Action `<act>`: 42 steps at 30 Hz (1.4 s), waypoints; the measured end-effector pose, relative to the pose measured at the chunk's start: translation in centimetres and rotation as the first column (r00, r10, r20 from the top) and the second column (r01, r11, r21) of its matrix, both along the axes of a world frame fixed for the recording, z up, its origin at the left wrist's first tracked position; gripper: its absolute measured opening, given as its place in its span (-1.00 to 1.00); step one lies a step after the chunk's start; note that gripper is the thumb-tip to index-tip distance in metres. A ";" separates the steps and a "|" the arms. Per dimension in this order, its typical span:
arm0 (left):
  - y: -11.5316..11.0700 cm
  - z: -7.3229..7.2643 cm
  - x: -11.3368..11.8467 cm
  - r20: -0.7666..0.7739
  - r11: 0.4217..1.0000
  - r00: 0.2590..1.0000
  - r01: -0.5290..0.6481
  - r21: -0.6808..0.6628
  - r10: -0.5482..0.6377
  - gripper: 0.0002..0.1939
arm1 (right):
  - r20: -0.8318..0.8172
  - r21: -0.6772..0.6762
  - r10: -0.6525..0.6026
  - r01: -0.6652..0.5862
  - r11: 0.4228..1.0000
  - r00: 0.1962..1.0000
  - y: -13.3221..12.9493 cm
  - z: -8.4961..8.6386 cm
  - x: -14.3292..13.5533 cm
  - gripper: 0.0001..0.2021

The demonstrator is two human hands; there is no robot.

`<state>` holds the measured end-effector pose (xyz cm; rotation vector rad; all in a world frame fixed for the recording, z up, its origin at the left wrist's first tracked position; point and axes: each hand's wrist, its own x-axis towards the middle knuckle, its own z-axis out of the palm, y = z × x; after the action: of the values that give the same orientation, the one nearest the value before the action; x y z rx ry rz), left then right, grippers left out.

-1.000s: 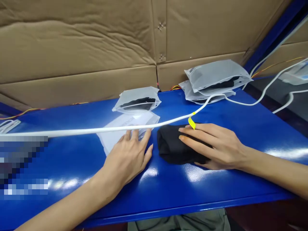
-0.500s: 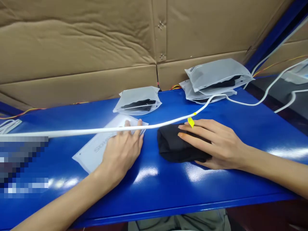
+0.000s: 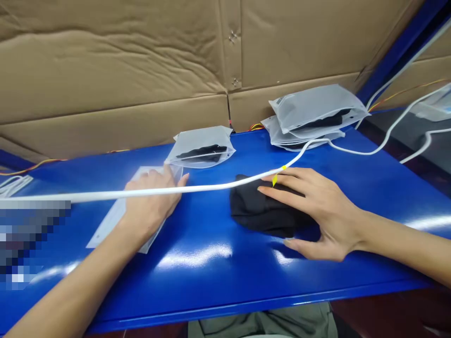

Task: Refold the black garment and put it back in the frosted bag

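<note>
My left hand point(image 3: 150, 206) lies flat on an empty frosted plastic bag point(image 3: 109, 224) at the left of the blue table point(image 3: 218, 277), fingers pressing it down. My right hand point(image 3: 313, 206) rests over a folded black garment point(image 3: 260, 213) in the middle of the table, fingers spread on top and thumb at its near edge. A white cable point(image 3: 197, 188) with a yellow tag point(image 3: 275, 179) crosses in front of both hands.
A filled frosted bag point(image 3: 200, 148) with a black garment lies just beyond my left hand. A stack of filled bags point(image 3: 313, 117) sits at the back right. Cardboard walls point(image 3: 141, 70) close off the back. More white cables point(image 3: 405, 122) trail at the right.
My left hand has slid the empty bag leftward across the table, away from the black garment. My right hand has stayed on the garment, lifting its palm slightly.
</note>
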<state>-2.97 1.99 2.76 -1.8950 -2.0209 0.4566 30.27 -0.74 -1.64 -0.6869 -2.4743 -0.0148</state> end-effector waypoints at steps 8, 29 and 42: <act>-4.9 0.0 4.0 0.011 0.564 0.602 0.741 0.364 -0.798 -0.63 | -0.068 -0.090 -0.120 0.113 0.989 0.991 0.5 -0.1 -0.1 -0.56; -3.5 -1.9 3.8 0.214 0.176 0.096 0.900 0.399 -0.972 -0.67 | -0.391 -0.901 -0.572 -0.173 0.398 0.721 3.7 -0.9 1.2 -0.69; -3.3 -2.0 3.6 0.216 0.101 -0.002 0.880 0.464 -0.976 -0.82 | -0.221 -0.539 -0.508 0.330 0.775 0.832 3.0 -1.5 1.0 -0.61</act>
<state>0.62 -1.34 0.81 -2.8170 -0.3287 -0.6794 31.28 2.27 -3.10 -1.3325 -1.9225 0.5288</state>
